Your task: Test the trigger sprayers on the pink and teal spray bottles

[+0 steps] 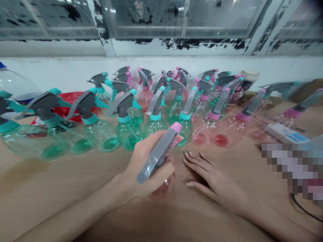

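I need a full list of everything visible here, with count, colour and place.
green spray bottles: many, too crowded to count, green with teal collars, left and middle
pink spray bottles: many, pink with pink collars, middle and right
held spray bottle: one, pink with grey trigger, front centre
red container: one, red, back left
large clear bottle: one, clear with blue cap, far left
white device: one, white with blue labels, right
black cable: one, black, lower right
table: one, light brown, under everything
window: one, grey frame, at the back
left hand: one, closed around the held spray bottle
right hand: one, flat and open on the table
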Demonstrator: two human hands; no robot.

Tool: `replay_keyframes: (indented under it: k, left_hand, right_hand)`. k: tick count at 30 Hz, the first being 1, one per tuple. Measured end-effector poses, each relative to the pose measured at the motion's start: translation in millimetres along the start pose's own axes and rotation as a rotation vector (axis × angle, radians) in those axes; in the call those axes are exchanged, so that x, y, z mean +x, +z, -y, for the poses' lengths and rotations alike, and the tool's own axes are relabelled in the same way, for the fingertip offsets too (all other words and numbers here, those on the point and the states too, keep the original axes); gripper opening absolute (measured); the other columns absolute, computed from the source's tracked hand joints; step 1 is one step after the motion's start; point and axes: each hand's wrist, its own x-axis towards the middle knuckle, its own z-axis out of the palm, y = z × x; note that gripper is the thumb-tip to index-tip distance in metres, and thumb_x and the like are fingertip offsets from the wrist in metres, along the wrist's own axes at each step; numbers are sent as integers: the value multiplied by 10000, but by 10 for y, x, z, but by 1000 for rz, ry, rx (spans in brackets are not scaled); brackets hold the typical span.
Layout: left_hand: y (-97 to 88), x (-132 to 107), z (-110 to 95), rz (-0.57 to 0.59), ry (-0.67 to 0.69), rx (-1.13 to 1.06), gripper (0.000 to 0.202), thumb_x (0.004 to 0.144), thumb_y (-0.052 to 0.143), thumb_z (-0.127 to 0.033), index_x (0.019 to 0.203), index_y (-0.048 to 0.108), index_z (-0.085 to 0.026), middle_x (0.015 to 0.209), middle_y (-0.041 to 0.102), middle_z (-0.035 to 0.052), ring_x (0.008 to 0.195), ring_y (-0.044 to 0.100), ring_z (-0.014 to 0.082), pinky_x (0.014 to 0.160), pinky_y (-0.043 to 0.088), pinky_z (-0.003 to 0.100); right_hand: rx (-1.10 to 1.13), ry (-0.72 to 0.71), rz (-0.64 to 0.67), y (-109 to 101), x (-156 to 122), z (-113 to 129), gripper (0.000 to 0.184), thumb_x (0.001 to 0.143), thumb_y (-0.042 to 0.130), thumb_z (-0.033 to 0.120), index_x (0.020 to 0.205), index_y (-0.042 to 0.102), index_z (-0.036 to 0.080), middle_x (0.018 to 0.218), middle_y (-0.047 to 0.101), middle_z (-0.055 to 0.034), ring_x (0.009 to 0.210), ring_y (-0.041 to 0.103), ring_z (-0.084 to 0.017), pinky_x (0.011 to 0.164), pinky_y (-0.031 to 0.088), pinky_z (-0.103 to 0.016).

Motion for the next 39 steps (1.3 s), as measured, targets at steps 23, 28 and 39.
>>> replay_keyframes:
  k: [23,28,39]
  left_hand:
    - [26,-1,-12,-34,-28,2,299,719,486,-150,978,603,-241,759,587,-20,551,549,135,616,509,302]
    - [26,-6,-21,-42,-22,1,180,737,485,-164,878,570,-235,878,614,9,591,581,137,641,509,309]
    - [0,5,-27,-6,-15,9,273,694,475,-169,937,569,-251,770,593,-19,552,548,140,612,503,306]
  right_hand:
    - [-44,-3,31,-2,13,-9,576,958,499,459,1460,393,197,1505,419,-88,1396,370,-249,1151,304,-541]
    - [-33,0,29,-3,8,-11,578,957,500,462,1461,389,203,1506,419,-82,1395,373,-247,1148,313,-536]
    - [-48,-5,27,15,9,-12,581,956,500,468,1457,394,194,1504,420,-90,1397,368,-252,1143,315,-551]
